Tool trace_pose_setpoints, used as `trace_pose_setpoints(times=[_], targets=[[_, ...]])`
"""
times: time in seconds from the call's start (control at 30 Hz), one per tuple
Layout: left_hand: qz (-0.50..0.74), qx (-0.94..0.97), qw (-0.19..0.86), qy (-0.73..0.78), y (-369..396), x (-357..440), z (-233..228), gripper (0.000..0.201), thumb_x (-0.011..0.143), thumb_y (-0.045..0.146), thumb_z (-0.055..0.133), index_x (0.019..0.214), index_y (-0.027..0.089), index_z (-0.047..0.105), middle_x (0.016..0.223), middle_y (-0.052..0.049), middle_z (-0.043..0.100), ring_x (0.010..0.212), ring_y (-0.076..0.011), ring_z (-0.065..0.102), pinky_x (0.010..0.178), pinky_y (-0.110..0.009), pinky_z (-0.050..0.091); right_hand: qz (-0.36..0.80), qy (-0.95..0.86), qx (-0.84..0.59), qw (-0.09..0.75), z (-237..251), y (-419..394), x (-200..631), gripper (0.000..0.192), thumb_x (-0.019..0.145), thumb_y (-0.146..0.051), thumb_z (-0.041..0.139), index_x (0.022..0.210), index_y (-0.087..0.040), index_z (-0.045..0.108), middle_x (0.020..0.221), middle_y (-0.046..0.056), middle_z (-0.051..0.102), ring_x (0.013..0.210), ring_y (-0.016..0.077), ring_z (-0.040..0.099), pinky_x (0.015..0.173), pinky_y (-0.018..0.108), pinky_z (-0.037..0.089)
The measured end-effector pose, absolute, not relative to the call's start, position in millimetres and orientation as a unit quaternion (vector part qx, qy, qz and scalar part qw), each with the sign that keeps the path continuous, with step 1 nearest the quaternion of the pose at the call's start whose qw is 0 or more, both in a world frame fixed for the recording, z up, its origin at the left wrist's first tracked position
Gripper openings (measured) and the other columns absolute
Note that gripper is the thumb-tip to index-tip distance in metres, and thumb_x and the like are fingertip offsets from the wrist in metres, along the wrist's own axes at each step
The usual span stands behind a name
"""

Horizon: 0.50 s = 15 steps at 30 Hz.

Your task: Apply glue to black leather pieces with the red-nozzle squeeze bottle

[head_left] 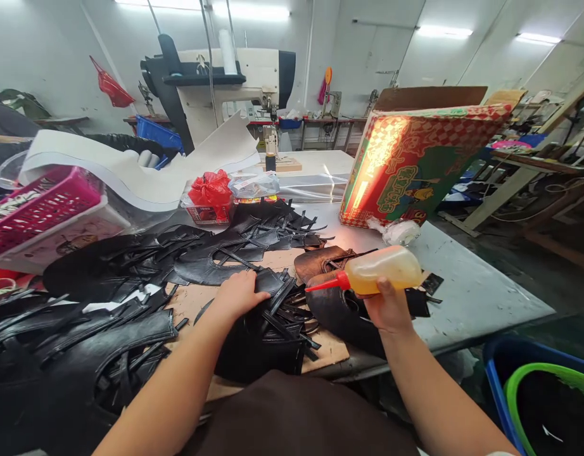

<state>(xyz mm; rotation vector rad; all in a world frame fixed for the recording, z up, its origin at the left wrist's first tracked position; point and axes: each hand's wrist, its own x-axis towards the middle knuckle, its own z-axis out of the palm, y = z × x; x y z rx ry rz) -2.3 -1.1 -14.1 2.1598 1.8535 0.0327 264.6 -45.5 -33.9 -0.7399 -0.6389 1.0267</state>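
Observation:
My right hand (389, 307) grips a squeeze bottle of yellow glue (384, 269), held sideways, its red nozzle (323, 285) pointing left over the black leather pieces. My left hand (237, 293) rests palm down on a black leather piece (268, 282) atop a heap of black strips (282, 316). The heap lies on a brown cardboard sheet (332, 348) on the grey table (472, 291). A brown leather piece (320, 261) lies just behind the nozzle.
More black leather cut-outs (106, 266) cover the table's left side. A pink basket (40, 206) sits far left, a red and green carton (415, 164) at the back right, a sewing machine (225, 82) behind. Blue and green tubs (534, 386) stand at lower right.

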Motion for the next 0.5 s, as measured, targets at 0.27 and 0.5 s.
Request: trace_pose_setpoints(times=[0.27, 0.5], targets=[[0.008, 0.737, 0.170, 0.655, 7.5, -5.2, -25.1, 0.049, 0.060, 0.036, 0.071, 0.103, 0.016, 0.060, 0.113, -0.016, 0.060, 0.110, -0.0359, 0.050, 0.089, -0.044, 0.039, 0.512, -0.332, -0.327, 0.722, -32.5, -18.7, 234.5, 0.049, 0.052, -0.042, 0.084, 0.091, -0.022, 0.062, 0.074, 0.001, 0.066, 0.055, 0.0144, 0.060, 0.037, 0.019, 0.046], [0.110, 0.697, 0.252, 0.662, 2.0, -14.3, -29.2, 0.035, 0.067, 0.031, 0.063, 0.100, 0.019, 0.058, 0.111, -0.011, 0.063, 0.106, -0.0271, 0.055, 0.089, -0.036, 0.040, 0.602, -0.245, -0.281, 0.706, -28.8, -13.3, 220.6, 0.050, 0.051, -0.042, 0.086, 0.092, -0.024, 0.063, 0.080, 0.000, 0.068, 0.066, 0.0182, 0.064, 0.050, 0.027, 0.054]])
